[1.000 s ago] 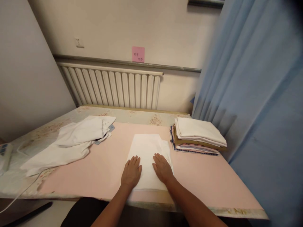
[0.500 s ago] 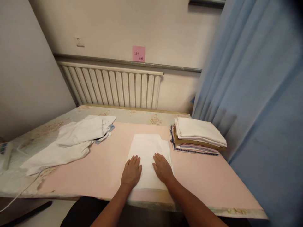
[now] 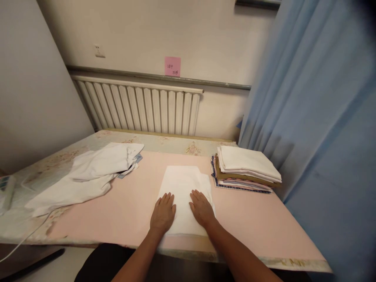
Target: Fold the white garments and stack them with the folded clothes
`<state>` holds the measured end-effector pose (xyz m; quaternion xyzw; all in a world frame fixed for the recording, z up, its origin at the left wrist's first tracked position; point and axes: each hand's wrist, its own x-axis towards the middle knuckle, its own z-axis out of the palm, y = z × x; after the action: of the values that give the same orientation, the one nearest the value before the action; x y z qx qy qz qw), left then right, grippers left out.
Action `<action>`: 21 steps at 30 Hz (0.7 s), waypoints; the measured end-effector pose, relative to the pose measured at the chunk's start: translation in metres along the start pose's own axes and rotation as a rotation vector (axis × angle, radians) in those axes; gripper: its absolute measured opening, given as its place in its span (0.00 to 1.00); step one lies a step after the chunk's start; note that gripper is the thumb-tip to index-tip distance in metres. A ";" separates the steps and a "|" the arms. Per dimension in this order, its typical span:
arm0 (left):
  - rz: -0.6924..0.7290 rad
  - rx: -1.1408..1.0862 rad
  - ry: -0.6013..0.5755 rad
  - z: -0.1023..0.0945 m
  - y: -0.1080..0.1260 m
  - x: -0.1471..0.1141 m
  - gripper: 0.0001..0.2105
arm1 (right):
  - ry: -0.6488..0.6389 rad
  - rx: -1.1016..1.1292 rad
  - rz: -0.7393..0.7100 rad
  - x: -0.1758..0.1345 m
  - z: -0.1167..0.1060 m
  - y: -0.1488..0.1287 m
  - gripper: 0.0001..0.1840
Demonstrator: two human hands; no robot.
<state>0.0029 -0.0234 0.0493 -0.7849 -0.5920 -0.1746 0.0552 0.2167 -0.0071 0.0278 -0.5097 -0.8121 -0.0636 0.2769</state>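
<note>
Pressing palm-down near the bottom centre of the frame, the left hand (image 3: 163, 213) and right hand (image 3: 202, 208) lie spread flat, fingers extended, gripping nothing. Beneath them, the folded white cloth (image 3: 182, 182) sits on the pink-covered surface (image 3: 126, 211), close to its near edge. Its right side juts out in a step, so uneven pressure could skew the layers or set a crease. Sliding it rightward might nudge the folded stack (image 3: 249, 159) at centre right, whose layers look unevenly aligned and could slip.
</note>
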 end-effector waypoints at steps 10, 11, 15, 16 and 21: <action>-0.009 0.016 -0.008 -0.003 0.002 0.000 0.22 | -0.029 -0.006 0.015 0.002 -0.005 -0.004 0.20; -0.009 0.022 -0.011 -0.003 0.002 0.000 0.22 | -0.033 -0.005 0.016 0.002 -0.005 -0.005 0.20; -0.010 0.041 -0.020 -0.002 0.001 0.000 0.22 | -0.046 0.009 0.021 0.001 -0.005 -0.003 0.20; -0.008 0.043 -0.023 -0.002 0.001 0.000 0.22 | -0.048 0.015 0.024 0.001 -0.004 -0.002 0.20; 0.008 0.043 -0.014 0.001 -0.001 0.000 0.22 | -0.069 0.035 0.106 0.007 0.004 -0.004 0.19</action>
<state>0.0020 -0.0224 0.0484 -0.7870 -0.5930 -0.1561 0.0683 0.2098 -0.0021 0.0289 -0.5491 -0.7940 -0.0168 0.2605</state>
